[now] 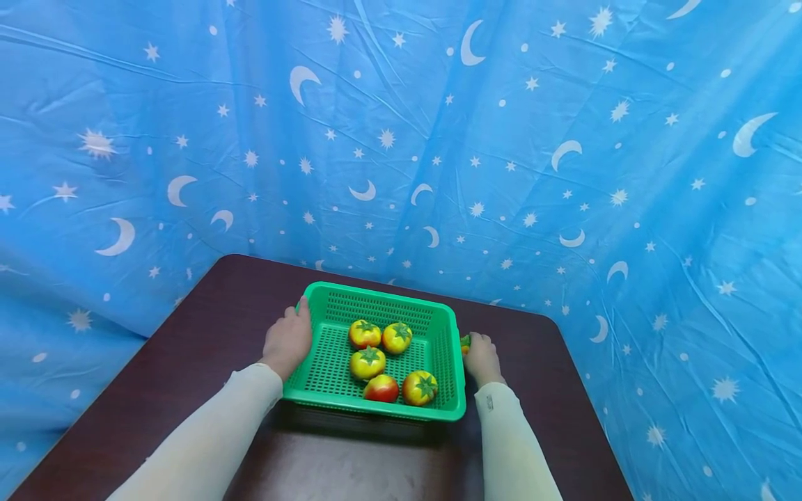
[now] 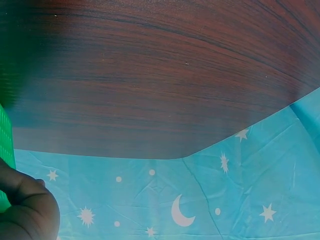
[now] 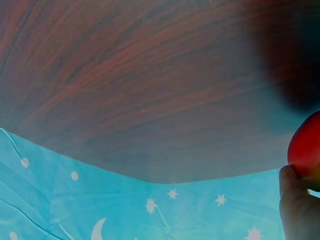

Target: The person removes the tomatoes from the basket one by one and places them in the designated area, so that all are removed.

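A green plastic basket (image 1: 322,410) with perforated walls stands on the table, and several yellow-red tomatoes (image 1: 367,363) with green star-shaped tops lie inside it. My left hand (image 1: 289,341) grips the basket's left rim; in the left wrist view a bent finger of that hand (image 2: 30,207) shows against the green wall (image 2: 6,145). Just outside the basket's right wall, my right hand (image 1: 482,358) holds another tomato (image 1: 465,344), mostly covered by the fingers in the head view. Its red side (image 3: 306,147) shows at the edge of the right wrist view.
The dark brown wooden table (image 1: 351,463) has rounded far corners. Behind it and along both sides hangs a blue curtain (image 1: 401,195) printed with white moons and stars, close to the table's edges.
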Demonstrator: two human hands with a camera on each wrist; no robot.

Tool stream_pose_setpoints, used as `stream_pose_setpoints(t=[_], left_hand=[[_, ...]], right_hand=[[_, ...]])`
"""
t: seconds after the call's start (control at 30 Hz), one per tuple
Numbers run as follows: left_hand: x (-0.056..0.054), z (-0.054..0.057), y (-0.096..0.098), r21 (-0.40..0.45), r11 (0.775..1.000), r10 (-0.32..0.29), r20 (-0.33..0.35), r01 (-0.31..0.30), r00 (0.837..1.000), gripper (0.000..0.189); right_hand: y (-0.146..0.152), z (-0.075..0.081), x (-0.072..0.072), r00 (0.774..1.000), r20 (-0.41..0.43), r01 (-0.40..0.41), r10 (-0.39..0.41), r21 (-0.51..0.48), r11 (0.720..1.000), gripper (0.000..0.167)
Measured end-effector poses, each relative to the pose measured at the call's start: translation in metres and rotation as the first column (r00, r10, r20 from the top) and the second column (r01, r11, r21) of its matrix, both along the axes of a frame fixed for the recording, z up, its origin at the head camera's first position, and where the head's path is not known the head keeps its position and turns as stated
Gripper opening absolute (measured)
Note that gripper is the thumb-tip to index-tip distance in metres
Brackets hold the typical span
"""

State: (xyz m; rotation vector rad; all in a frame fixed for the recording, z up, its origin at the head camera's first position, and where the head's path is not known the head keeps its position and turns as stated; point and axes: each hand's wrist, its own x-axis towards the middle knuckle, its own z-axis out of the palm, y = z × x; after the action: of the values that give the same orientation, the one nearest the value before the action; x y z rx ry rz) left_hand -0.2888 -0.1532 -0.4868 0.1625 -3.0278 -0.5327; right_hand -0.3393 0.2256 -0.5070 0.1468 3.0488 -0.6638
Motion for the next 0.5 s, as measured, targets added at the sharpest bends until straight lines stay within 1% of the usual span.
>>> stream_pose_setpoints(t=[0.1,0.2,0.33,0.5], left_hand=[[0.0003,0.0002,0.0012,0.0,1.0,-0.001,-0.001,0.001,1.0,0.061],[0.0001,-0.0004,0.0018,-0.007,1.0,-0.006,-0.006,0.006,1.0,0.06],[0.0002,-0.0014,0.0009,-0.012,1.0,-0.006,-0.012,0.006,1.0,0.06],[0.0013,-0.0006,0.0,-0.013,1.0,-0.004,-0.013,0.004,1.0,0.06]], right_hand=[[0.0007,-0.0027,0.0028,1.0,0.005,0.0,0.0,-0.018,1.0,0.055],[0.0015,-0.0052,0.0041,1.0,-0.007,0.002,-0.002,-0.033,0.999,0.055],[0.0024,-0.0081,0.0034,1.0,-0.019,-0.005,0.005,-0.025,1.0,0.055],[0.0025,-0.0097,0.0041,1.0,0.003,-0.009,0.009,-0.038,0.999,0.059]])
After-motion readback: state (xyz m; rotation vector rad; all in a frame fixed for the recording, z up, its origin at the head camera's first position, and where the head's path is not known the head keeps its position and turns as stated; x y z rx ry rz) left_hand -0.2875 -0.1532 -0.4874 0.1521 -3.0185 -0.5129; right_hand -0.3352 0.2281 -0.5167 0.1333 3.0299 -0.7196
